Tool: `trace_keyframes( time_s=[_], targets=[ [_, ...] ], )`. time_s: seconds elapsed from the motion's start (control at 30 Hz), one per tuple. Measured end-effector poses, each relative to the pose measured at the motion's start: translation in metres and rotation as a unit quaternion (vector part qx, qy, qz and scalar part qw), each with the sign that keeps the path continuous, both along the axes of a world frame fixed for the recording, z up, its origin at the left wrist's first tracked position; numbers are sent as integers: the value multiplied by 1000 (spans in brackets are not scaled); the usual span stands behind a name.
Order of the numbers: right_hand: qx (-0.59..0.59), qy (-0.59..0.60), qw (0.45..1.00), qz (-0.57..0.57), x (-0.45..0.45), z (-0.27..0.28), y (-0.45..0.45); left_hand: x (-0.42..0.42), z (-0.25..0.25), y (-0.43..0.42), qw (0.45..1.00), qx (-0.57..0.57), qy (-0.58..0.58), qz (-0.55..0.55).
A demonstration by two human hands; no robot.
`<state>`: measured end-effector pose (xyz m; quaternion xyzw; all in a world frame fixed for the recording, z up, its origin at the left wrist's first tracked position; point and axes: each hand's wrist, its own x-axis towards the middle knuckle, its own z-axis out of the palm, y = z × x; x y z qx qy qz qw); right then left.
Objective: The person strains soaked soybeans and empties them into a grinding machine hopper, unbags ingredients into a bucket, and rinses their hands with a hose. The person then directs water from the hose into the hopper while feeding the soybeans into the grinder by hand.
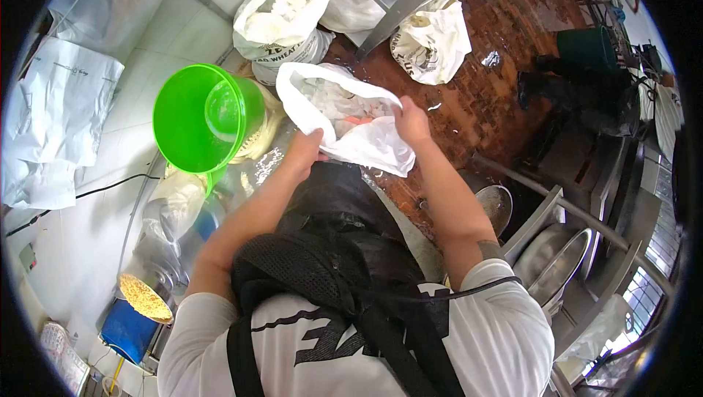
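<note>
A white sack (381,144) stands open in front of my body, with pale crumpled scraps and a few orange-pink pieces inside. My left hand (306,154) is closed on the near left part of its rim. On the far right side of the rim, my right hand (412,122) grips the folded edge. Just beyond the sack is another white sack (249,44) with printed letters, filled with white pieces. A bright green bucket (253,115) is to the left of my left hand, its wide mouth facing up.
A third printed sack (447,45) stands on the wet brown floor (476,115). Steel bowls (545,261) rest on a metal rack at the right. At the far right is a dark green bin (586,49). A container of yellow grains (145,297) is at lower left.
</note>
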<state>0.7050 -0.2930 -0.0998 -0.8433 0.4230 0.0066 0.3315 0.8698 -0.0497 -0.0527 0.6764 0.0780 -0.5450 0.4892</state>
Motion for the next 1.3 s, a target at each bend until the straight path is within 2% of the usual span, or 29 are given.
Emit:
trace_keyframes(
  time_s=[0.03, 0.07, 0.1, 0.17, 0.3, 0.37, 0.43, 0.53, 0.57, 0.63, 0.7, 0.77, 0.83, 0.9, 1.0, 1.1, 1.23, 1.3],
  targets=[
    [-3, -20, 1000, -8, 4, 25, -5, -2, 9, 3, 1000, 10, -24, 5],
    [-44, -50, 998, 15, -1, 26, -13, -4, 15, 7, 999, 20, -48, 10],
    [-31, -61, 998, -3, 0, 52, -15, -8, 16, 13, 998, 20, -50, 10],
    [11, -85, 996, -7, -7, 67, -13, -18, 18, 26, 988, -34, -145, 29],
    [23, -110, 994, -15, -26, 97, -3, -27, 43, 28, 990, -25, -99, 97],
    [76, -120, 989, -43, -27, 119, 7, -37, 41, 27, 987, -49, -113, 103],
    [115, -83, 989, -41, -33, 111, 23, -45, 30, 25, 983, -72, -127, 109],
    [54, -22, 990, 125, -49, 78, 56, -53, 14, 21, 998, -61, 3, 25],
    [27, 0, 985, 168, -55, 55, 64, -54, 9, 22, 998, -63, 0, 25],
    [25, 20, 992, 123, -60, 55, 69, -57, 7, 17, 998, -31, 45, 27],
    [23, 39, 996, 78, -64, 53, 67, -59, 4, 17, 999, -28, 35, 23],
    [-86, -40, 995, 3, -67, 50, 60, -56, -1, 16, 998, -11, 54, 12],
    [-86, -3, 996, -14, -68, 58, 56, -56, -1, 20, 999, -6, 50, -3],
    [-158, 44, 986, 24, -79, 66, 50, -65, 2, 23, 999, 7, 44, -18],
    [-102, 57, 993, 20, -73, 57, 48, -56, 2, 34, 998, 18, 42, -35],
    [-110, 37, 993, 19, -48, 44, 60, -33, -5, 53, 998, 31, 31, -33],
    [-159, 37, 986, 12, -64, 49, 59, -47, -4, 50, 998, 19, 9, -55],
    [-115, 35, 993, -21, -75, 55, 48, -55, -11, 43, 997, 39, -13, -69]
  ],
)
